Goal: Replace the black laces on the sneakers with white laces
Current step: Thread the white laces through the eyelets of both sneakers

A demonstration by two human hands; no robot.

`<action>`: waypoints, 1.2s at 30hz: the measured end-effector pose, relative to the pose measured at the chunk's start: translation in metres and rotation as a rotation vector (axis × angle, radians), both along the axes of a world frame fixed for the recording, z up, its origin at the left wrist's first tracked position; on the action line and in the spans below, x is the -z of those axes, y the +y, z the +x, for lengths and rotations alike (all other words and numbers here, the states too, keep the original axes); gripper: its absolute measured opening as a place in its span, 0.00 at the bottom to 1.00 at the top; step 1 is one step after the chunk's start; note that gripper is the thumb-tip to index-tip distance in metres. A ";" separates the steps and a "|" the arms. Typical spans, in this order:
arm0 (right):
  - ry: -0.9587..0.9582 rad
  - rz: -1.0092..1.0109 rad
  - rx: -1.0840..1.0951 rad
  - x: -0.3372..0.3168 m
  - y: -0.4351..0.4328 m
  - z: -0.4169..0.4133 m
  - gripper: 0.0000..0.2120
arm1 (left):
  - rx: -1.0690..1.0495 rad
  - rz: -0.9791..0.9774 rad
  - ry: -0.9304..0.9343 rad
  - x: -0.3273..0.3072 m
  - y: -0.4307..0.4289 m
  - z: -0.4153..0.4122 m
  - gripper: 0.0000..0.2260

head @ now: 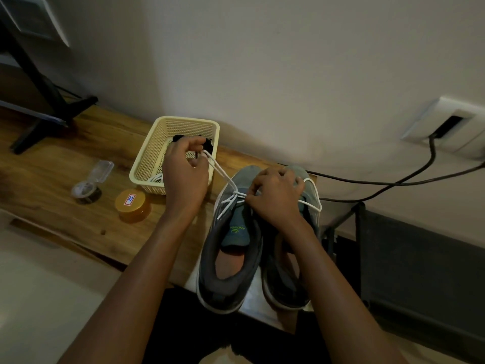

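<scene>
- Head camera: the left hand (183,174) pinches two taut strands of a white lace (221,174).
- The right hand (275,198) curls its fingers on the same lace, at the eyelets.
- Two grey sneakers sit side by side under the right hand: the laced sneaker (231,261) and a second sneaker (288,282).
- One basket (181,121) lies behind the left hand, holding black laces (207,146) and a spare white lace (154,178).
- Left of that hand stand one jar (132,203) and one tape roll (86,191).
- Two cables (393,183) run right of the right hand.
</scene>
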State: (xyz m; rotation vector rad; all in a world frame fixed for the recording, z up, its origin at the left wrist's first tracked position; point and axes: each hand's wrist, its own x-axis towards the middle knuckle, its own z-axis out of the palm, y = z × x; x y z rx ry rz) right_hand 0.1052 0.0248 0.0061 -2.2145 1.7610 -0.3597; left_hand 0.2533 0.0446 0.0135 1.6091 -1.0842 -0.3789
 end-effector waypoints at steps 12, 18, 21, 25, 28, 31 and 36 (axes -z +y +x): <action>-0.036 0.033 0.001 0.002 -0.001 0.000 0.05 | 0.041 0.002 0.213 -0.004 0.004 -0.005 0.25; -0.046 0.042 0.013 0.002 -0.002 -0.001 0.05 | 0.056 -0.002 0.065 0.000 -0.001 -0.010 0.20; -0.044 0.041 0.016 0.002 -0.002 -0.001 0.05 | 0.039 0.157 -0.056 0.004 0.001 -0.008 0.07; -0.040 0.041 0.015 0.002 -0.002 0.000 0.05 | 0.197 0.687 -0.487 0.009 0.007 -0.013 0.10; -0.036 0.037 0.014 0.003 -0.002 0.000 0.05 | 0.204 0.676 -0.536 0.010 0.006 -0.020 0.10; -0.037 0.037 0.016 0.002 -0.002 -0.002 0.05 | 0.151 0.587 -0.446 0.009 0.004 -0.018 0.06; -0.022 0.035 0.007 0.003 -0.002 -0.003 0.06 | -0.096 0.085 0.531 -0.011 0.002 0.004 0.07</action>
